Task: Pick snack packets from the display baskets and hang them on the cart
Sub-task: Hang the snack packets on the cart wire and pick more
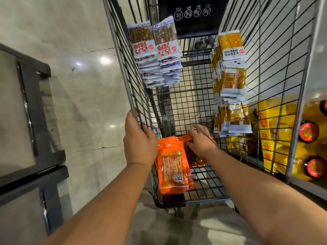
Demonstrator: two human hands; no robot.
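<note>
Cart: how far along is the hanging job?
Done: white packets hang on the cart left wall, yellow packets on its right. In hand: the right hand grips an orange packet beside an orange bunch at the near left; the left hand holds the wire wall. Left: hook this one on. The baskets are out of view, so the remainder cannot be told.

Left-wall packets (155, 50) opposite right-wall packets (231, 50) — inside cart (185, 96).

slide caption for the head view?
Left hand grips the cart's wire side while right hand holds an orange packet beside the hanging orange packets; white packets and yellow packets hang beyond.
</note>
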